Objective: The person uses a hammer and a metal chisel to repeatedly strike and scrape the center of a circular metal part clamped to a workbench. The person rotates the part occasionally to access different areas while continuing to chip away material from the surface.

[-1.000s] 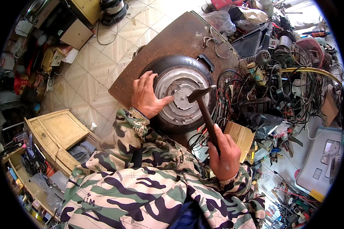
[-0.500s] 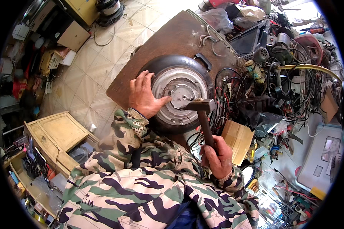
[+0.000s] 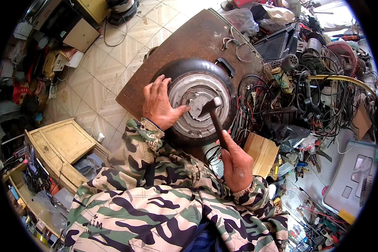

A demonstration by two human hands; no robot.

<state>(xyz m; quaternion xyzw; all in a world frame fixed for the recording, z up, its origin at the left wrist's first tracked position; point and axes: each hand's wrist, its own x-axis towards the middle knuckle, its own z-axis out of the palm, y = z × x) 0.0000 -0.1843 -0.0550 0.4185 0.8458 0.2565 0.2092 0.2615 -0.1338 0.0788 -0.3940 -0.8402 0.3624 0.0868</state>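
A small wheel with a black tyre (image 3: 185, 69) and a silver hub (image 3: 199, 105) lies flat on a brown wooden board (image 3: 197, 40). My left hand (image 3: 158, 105) presses on the tyre's left side, thumb reaching onto the hub. My right hand (image 3: 236, 161) grips the dark handle of a hammer (image 3: 212, 110). The hammer's head rests on or just above the middle of the hub. Both sleeves are camouflage cloth.
A tangle of black wires, motors and tools (image 3: 306, 88) crowds the right side. A cardboard box (image 3: 262, 153) sits by my right hand. A pale wooden cabinet (image 3: 61, 145) stands at lower left. A grey plastic case (image 3: 353, 176) lies far right. Tiled floor (image 3: 109, 71) shows at left.
The hammer has swung down from above the hub's right side onto its centre. My right hand moved slightly with it. My left hand stayed on the tyre.
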